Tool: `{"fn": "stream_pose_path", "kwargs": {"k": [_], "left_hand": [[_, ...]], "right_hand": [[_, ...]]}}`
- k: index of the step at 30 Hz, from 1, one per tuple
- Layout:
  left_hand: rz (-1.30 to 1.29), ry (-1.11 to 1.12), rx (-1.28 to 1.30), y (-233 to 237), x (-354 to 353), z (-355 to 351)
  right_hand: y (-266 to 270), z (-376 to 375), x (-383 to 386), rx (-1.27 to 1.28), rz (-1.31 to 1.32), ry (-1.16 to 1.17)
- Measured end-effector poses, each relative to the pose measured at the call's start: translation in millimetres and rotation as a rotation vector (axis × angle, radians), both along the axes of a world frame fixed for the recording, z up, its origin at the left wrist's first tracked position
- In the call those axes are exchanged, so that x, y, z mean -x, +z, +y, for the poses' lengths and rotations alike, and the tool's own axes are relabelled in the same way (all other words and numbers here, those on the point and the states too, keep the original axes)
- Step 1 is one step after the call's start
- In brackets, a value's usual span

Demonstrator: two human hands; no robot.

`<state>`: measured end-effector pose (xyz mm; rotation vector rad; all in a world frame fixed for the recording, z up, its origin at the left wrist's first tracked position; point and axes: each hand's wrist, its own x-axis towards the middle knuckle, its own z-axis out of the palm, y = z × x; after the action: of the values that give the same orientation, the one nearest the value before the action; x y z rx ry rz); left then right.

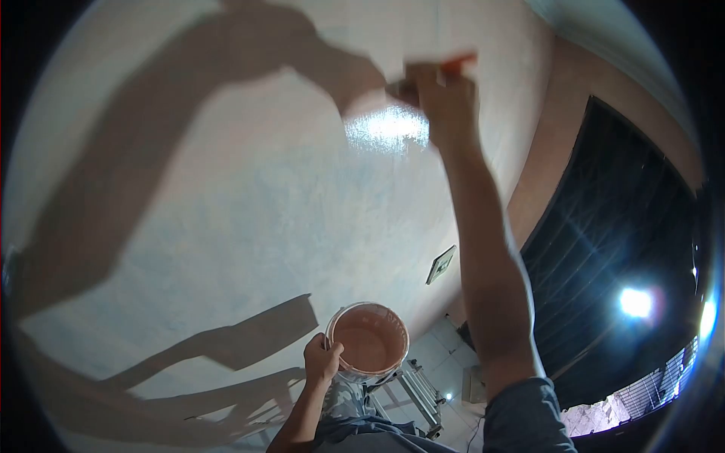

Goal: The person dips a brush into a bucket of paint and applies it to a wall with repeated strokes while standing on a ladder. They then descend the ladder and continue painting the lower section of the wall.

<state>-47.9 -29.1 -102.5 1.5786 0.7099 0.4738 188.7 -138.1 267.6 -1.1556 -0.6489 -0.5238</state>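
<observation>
Raised high in front of me, my right hand (451, 109) is closed around a paintbrush (461, 62) with an orange handle. Its dark head points left, close to the wall (264, 204), and is blurred. A wet, shiny patch (389, 128) glistens just below the brush. Down low, my left hand (322, 358) grips the rim of a round bucket (368, 340), thumb on the near side. Pinkish-brown paint fills part of the bucket and smears its inner wall. My arm's large shadow falls across the wall at the left.
A small plate (441, 264) is fixed to the wall beside my right forearm. Below lie a metal frame with rails (419, 392) and a tiled floor (457, 411). A dark curtain-like sheet (596, 226) hangs at the right, with a bright lamp (636, 303) before it.
</observation>
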Motion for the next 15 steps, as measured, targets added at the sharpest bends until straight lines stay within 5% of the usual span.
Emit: {"fn": "stream_pose_path", "kwargs": {"k": [2, 3, 7, 10, 12, 13, 15], "left_hand": [[-0.002, -0.009, 0.085, 5, -1, -2], [-0.002, -0.007, 0.139, 4, -2, -2], [-0.008, -0.047, 0.111, -16, -5, 9], [-0.012, -0.032, 0.123, -1, -6, 1], [-0.009, -0.022, 0.12, -5, -5, 1], [-0.01, -0.016, 0.114, -6, -6, 1], [0.012, -0.035, 0.137, -4, -4, 1]], "right_hand": [[61, -1, -8, 0.073, -0.102, -0.108], [88, -1, 31, -0.116, -0.048, 0.103], [105, 13, 18, -0.384, -0.161, 0.285], [52, 1, 8, -0.167, -0.259, 0.062], [-17, 24, -27, -0.467, -0.262, 0.27], [-55, 32, -33, -0.608, -0.112, 0.408], [-144, 29, -33, -0.532, 0.137, 0.31]]}}
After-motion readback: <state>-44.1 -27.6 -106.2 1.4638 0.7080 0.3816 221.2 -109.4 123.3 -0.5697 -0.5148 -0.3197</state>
